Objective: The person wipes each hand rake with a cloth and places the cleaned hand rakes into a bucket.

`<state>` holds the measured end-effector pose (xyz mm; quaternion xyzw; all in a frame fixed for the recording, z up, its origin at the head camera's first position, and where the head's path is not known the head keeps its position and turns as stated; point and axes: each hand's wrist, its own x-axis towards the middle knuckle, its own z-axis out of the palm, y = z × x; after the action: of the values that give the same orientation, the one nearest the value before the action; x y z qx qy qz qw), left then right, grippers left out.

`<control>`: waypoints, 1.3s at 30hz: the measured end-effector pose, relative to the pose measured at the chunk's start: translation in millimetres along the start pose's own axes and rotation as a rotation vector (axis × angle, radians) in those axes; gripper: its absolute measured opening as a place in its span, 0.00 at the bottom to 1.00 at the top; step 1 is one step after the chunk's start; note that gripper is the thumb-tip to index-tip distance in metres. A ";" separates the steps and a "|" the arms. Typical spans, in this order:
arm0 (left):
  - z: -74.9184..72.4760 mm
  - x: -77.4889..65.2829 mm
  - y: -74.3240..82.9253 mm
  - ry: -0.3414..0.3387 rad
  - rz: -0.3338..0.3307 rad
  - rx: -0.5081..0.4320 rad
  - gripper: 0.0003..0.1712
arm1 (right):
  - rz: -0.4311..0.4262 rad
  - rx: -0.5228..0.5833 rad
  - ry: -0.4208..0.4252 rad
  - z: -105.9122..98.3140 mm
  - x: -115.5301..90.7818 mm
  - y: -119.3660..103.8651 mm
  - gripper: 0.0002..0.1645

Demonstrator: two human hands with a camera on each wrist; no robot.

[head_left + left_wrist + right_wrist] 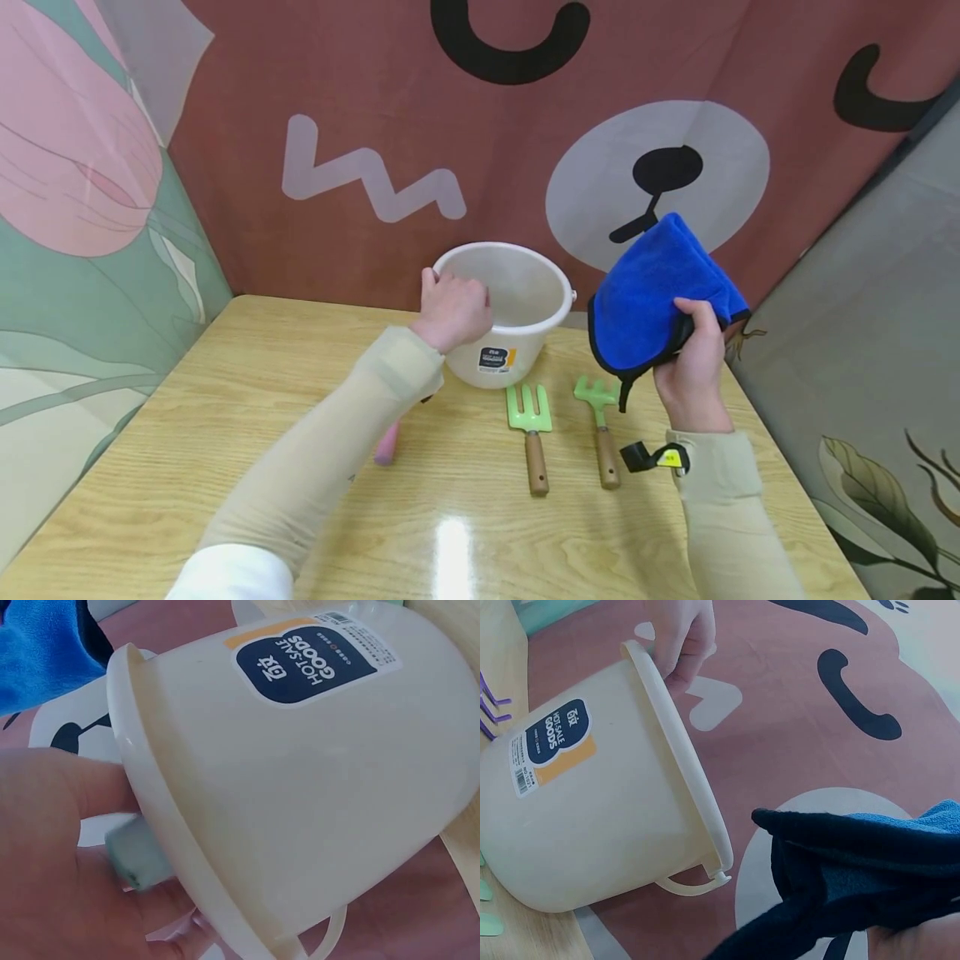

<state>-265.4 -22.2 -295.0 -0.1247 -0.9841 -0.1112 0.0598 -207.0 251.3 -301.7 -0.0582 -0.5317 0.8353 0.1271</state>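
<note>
At the rim of a white plastic bucket (501, 357), my left hand (454, 310) reaches over with curled fingers. In the left wrist view, those fingers (52, 862) pinch a pale green, blunt-ended piece (139, 852); most of it is hidden, and its kind cannot be told. My right hand (696, 367) grips a bright blue towel (652, 292) with black edging, held up right of the bucket. The towel (855, 862) hangs folded in the right wrist view, apart from the bucket.
A green hand fork (531, 410) and a green hand rake (597, 395), both wooden-handled, lie before the bucket. Left of them, a pink handle (386, 446) shows partly behind my left arm. Purple tines (493, 709) appear in the right wrist view. A printed curtain (360, 83) hangs behind the table.
</note>
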 end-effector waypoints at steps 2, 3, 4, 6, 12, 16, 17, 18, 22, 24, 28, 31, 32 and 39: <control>0.3 0.1 0.0 0.009 0.007 -0.001 0.16 | 0.003 0.002 -0.004 -0.4 -0.1 0.4 0.45; 0.3 0.0 -0.1 0.014 0.012 -0.005 0.16 | 0.006 0.005 -0.005 -0.6 -0.2 0.5 0.44; 0.3 0.0 -0.4 0.020 0.016 -0.008 0.16 | 0.008 0.008 -0.007 -0.7 -0.2 0.7 0.44; -0.2 -0.2 -1.2 0.037 0.022 -0.023 0.17 | 0.011 0.012 -0.007 -1.0 -0.2 0.8 0.44; -10.0 -1.3 -5.3 0.134 0.025 -0.095 0.20 | 0.016 0.014 0.003 -1.6 -0.7 0.5 0.45; -25.7 -3.5 -10.1 0.188 0.025 -0.121 0.21 | -0.004 0.031 -0.004 -0.7 -0.1 0.6 0.42; -29.9 -4.4 -12.0 0.202 0.028 -0.128 0.21 | -0.010 0.039 -0.008 -0.3 0.3 0.7 0.40; -34.0 -5.3 -14.0 0.214 0.030 -0.134 0.21 | -0.017 0.049 -0.010 0.2 0.6 0.8 0.38; -47.2 -8.7 -24.6 0.264 0.027 -0.183 0.22 | -0.028 0.065 -0.021 1.1 0.8 0.5 0.34; -53.8 -12.2 -30.1 0.279 0.015 -0.213 0.22 | -0.029 0.055 -0.024 0.8 1.0 0.6 0.35; -66.0 -21.4 -42.3 0.284 -0.021 -0.280 0.23 | -0.031 0.046 -0.033 0.4 0.9 0.7 0.36; -72.6 -28.7 -52.6 0.287 -0.051 -0.311 0.24 | -0.028 0.046 -0.032 0.2 1.1 0.6 0.36; -74.1 -31.2 -56.0 0.290 -0.060 -0.317 0.24 | -0.026 0.044 -0.030 0.2 1.0 0.6 0.36; -78.7 -55.1 -74.7 0.344 -0.101 -0.362 0.26 | -0.023 0.036 -0.026 -0.3 1.5 1.6 0.37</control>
<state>-224.6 -123.9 -242.1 -0.0635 -0.9285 -0.3080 0.1976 -208.6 251.4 -303.2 -0.0390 -0.5189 0.8438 0.1310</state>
